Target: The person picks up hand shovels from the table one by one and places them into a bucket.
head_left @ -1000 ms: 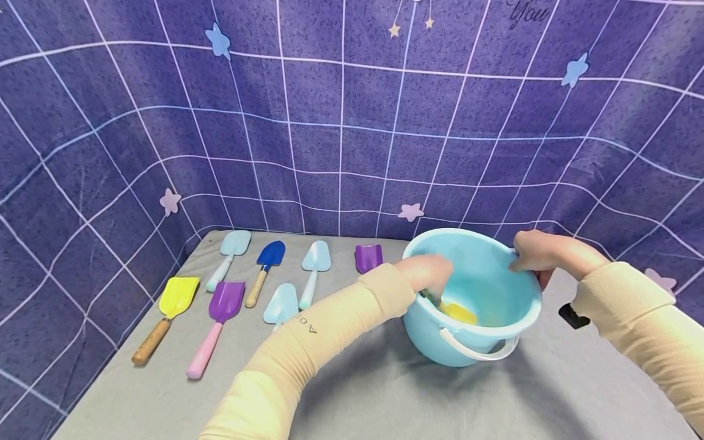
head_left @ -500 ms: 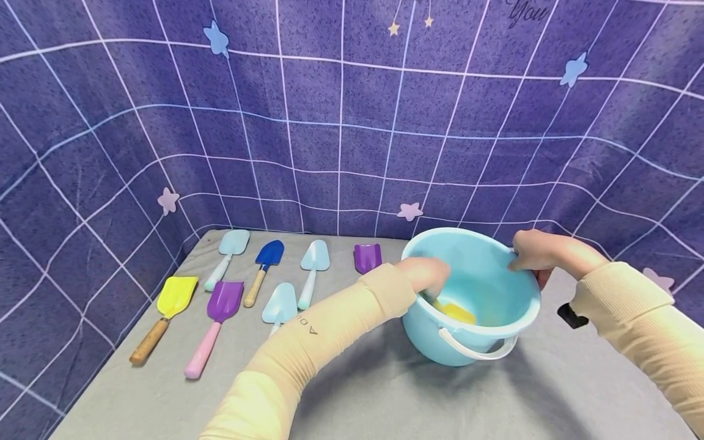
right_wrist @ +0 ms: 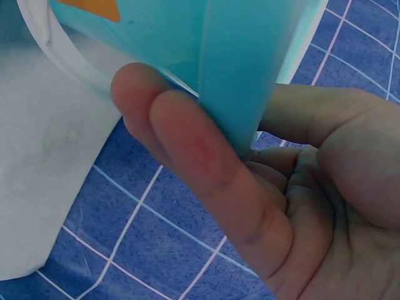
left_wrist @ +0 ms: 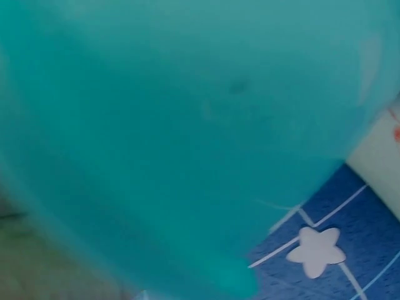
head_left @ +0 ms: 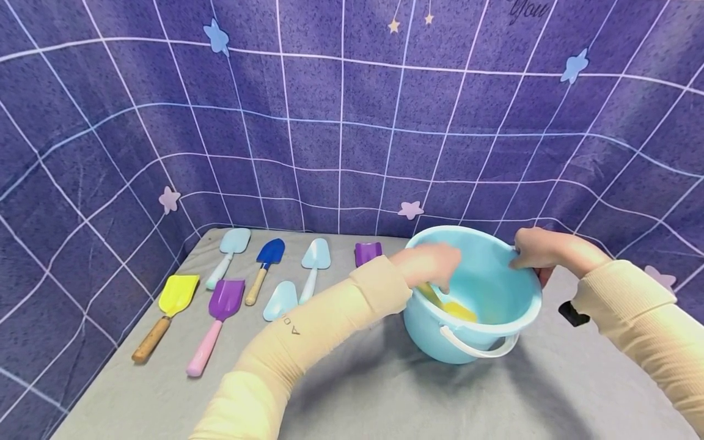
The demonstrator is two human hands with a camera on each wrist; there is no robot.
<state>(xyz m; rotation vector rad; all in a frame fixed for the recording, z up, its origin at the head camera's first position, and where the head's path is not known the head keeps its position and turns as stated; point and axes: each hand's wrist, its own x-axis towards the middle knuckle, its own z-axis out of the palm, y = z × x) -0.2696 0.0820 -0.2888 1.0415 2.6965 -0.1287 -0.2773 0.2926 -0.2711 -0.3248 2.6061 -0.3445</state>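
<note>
Bucket point(head_left: 440, 343), light blue, stands toward the right of the worktop point(head_left: 357, 403), with a yellow scoop point(head_left: 461, 311) lying low inside. Right hand point(head_left: 533, 250) is clamped on the bucket's far-right rim, thumb on one side of the wall and fingers on the other in the right wrist view. Left hand point(head_left: 426, 263) reaches over the opposite side, well apart from the right; its fingers point down into the bucket but are blurred, so I cannot tell whether they pinch anything. A yellow strip point(head_left: 431, 294) shows just beneath them; whether it belongs to the scoop is unclear. Left wrist view gives only blurred blue and a patch of cloth, no help there. Risks, in my judgement: (1) tipping. I hold the rim at one side only, so a pull from my right or a push of the left forearm on the near-left rim could rock the bucket; I cannot see whether its base sits flat. (2) A poor pinch: with the fingers this loosely placed, whatever is yellow could slide back down the smooth wall. (3) Snagging: the white carrying handle point(head_left: 481, 353) hangs loose at the front and could catch a cuff. (4) Sweeping: my left sleeve point(head_left: 308, 336) passes over a pale trowel point(head_left: 282, 299) and beside a purple shovel point(head_left: 368, 253); a low withdrawal could drag either out of place.
</note>
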